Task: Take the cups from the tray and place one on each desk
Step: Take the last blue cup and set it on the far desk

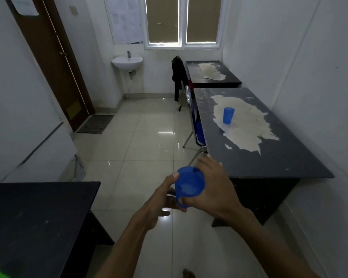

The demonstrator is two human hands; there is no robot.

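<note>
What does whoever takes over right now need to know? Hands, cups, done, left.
Hands: left hand and right hand both grip one blue cup, held over the floor.
Cups: a second blue cup stands upright on the near right desk.
Done: that desk is served.
Left: far desk and left desk show no cup. The tray is out of view.

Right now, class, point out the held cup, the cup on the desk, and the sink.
held cup (189, 182): head view, inside of mouth
desk cup (228, 115): head view, side wall
sink (127, 62): head view, basin rim
</note>
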